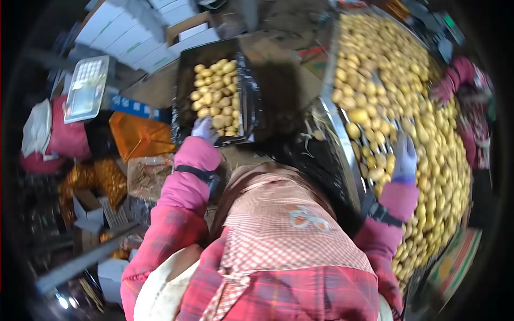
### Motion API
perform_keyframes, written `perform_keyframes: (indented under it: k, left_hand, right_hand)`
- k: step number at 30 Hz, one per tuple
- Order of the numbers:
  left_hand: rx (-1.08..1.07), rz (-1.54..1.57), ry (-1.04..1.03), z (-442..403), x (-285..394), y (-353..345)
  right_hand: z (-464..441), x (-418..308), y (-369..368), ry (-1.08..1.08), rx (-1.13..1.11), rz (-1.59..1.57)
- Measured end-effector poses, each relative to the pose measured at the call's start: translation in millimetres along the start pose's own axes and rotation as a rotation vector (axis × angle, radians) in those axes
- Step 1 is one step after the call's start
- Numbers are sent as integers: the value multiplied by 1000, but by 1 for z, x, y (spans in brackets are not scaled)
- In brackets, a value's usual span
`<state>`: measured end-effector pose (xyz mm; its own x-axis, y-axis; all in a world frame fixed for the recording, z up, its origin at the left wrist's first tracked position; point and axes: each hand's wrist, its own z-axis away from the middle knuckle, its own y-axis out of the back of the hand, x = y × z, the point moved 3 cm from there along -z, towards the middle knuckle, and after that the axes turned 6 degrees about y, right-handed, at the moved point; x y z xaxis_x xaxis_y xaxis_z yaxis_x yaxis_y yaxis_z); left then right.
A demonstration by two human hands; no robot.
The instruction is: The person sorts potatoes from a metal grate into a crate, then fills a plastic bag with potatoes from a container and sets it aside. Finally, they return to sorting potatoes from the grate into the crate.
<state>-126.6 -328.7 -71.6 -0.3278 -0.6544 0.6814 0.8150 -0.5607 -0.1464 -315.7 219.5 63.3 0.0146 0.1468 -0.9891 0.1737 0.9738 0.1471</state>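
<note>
My left hand [205, 129], in a pale purple glove, is at the near edge of a box lined with black plastic [248, 101]. Small yellow potatoes [217, 96] lie heaped in that box, right beside my fingers; blur hides whether they grip one. My right hand [405, 156], gloved alike, rests with fingers stretched out on the potatoes [433, 171] spread over a long sorting table. Next to it, metal rollers or bars show between the potatoes. The table has a metal side rim [342, 142].
Across the table at right is another person's sleeved arm [455, 77]. White cartons [134, 40] are stacked at back left. An orange bag [140, 136], a clear plastic tray [87, 88] and filled net bags [110, 182] are at left. A printed carton [455, 262] stands at lower right.
</note>
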Motion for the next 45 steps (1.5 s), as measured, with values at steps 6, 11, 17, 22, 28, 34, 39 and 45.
perform_keyframes:
  k: [6, 11, 17, 22, 28, 34, 39, 45]
  left_hand:
    - [-260, -39, 181, 28, -12, -6]
    - [-618, 15, 327, 36, -13, -35]
    - [-755, -153, 307, 24, 14, -111]
    - [-992, -302, 192, 70, 36, -209]
    - [-1103, -556, 159, 120, 17, -277]
    - [-1084, -841, -52, 133, 5, -330]
    - [-997, -916, 48, 168, -11, -357]
    - [-1019, -579, 363, 179, -39, -394]
  right_hand:
    - [-16, 65, 56, 25, 73, 597]
    - [26, 30, -1, 262, -295, 1152]
    - [40, -15, -74, 175, -276, 1409]
    - [27, -1, -85, 346, -464, 1295]
    - [-25, 0, 19, 11, -148, 308]
    - [-42, 1, 35, 92, -277, 753]
    - [-47, -6, -12, 106, -396, 1221]
    - [-68, -23, -3, -195, -403, 824]
